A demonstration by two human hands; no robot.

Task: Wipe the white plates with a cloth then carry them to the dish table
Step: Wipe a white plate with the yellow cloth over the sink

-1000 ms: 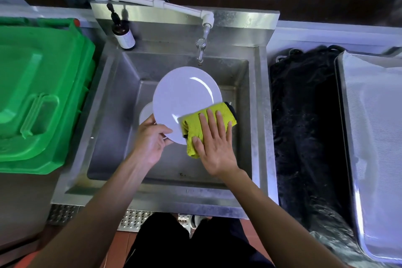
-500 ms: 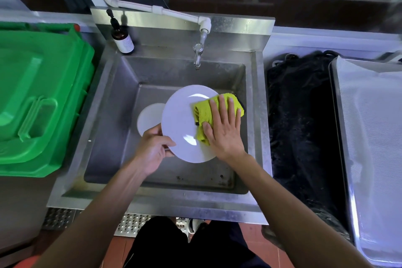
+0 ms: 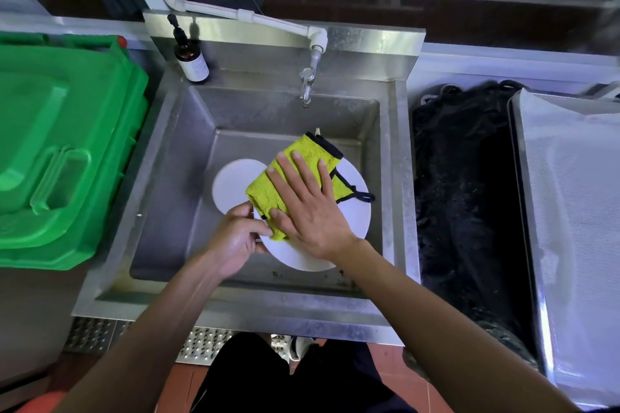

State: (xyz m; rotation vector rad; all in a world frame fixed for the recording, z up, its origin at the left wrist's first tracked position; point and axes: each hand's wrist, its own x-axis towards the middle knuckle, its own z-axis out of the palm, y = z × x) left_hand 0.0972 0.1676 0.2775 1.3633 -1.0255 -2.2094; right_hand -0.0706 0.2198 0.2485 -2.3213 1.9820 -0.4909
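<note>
Sink [image 3: 188, 178]: hands on cloth [image 3: 302, 161], plate [image 3: 352, 228]

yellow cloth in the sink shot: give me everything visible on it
The yellow cloth looks like fuzzy terry or microfibre, lime-yellow with black edge binding and a thin black loop trailing off its right side. It is folded or bunched and lies on the white plate held over the steel sink. The right hand presses it flat with straight, spread fingers, covering its middle. Its far corner overhangs the plate's rim; the left hand grips the plate edge beside its near corner.
</note>
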